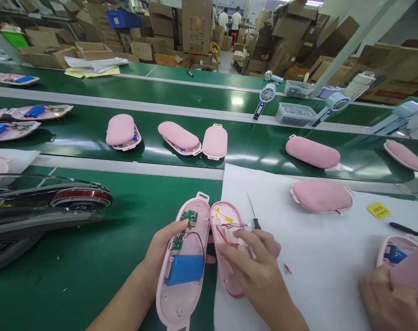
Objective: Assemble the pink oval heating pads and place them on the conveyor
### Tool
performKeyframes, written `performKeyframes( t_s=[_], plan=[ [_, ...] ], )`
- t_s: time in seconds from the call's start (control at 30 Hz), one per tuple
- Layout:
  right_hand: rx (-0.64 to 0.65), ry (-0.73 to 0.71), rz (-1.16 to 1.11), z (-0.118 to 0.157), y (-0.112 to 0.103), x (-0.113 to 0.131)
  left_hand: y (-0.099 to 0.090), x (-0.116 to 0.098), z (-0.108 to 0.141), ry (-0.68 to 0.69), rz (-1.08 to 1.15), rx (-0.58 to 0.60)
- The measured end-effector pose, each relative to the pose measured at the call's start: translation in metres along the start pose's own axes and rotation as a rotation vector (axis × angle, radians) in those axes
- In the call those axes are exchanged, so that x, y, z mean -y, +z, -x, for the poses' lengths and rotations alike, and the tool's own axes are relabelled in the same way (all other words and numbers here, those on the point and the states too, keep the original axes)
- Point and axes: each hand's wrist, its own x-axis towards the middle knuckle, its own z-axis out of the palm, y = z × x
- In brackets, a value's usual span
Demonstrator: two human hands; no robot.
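My left hand (160, 243) grips a pink case half (179, 294) by its edge, thumb at the green circuit board (191, 218). A blue battery pack (184, 270) sits in that half. Beside it, edges touching, lies the other pink case half (226, 271), with yellow tape pieces inside. My right hand (255, 266) is over this half, fingers closed around the red wires (226, 236); the fingertips are partly hidden. A screwdriver (256, 223) points away just beyond my right knuckles; whether it lies on the white sheet or is tucked in my fingers I cannot tell.
Several pink cases (312, 151) lie on the green conveyor (257, 142) ahead. At right, a co-worker's hand (381, 294) is at another case, near a second screwdriver (403, 228). A dark machine (40, 220) stands left. Handheld fans (264, 99) and a screw bin (295, 114) are behind.
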Motion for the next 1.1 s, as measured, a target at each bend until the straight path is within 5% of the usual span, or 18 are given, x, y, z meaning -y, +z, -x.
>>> performKeyframes(
  t_s=[0.33, 0.57, 0.67, 0.9, 1.1],
  plan=[
    [0.405, 0.122, -0.172, -0.002, -0.011, 0.005, -0.006, 0.001, 0.002, -0.020, -0.036, 0.016],
    [0.624, 0.450, -0.617, -0.031, -0.026, 0.019, 0.002, 0.009, 0.003, 0.004, 0.018, 0.131],
    [0.693, 0.376, -0.609, -0.042, -0.028, 0.021, 0.001, 0.012, 0.002, -0.015, 0.044, 0.116],
    [0.339, 0.015, -0.281, -0.038, -0.003, 0.015, 0.001, 0.013, 0.001, 0.052, 0.064, -0.011],
    [0.213, -0.001, -0.363, -0.055, 0.001, 0.017, 0.003, 0.014, 0.002, 0.069, 0.070, -0.002]
  ],
)
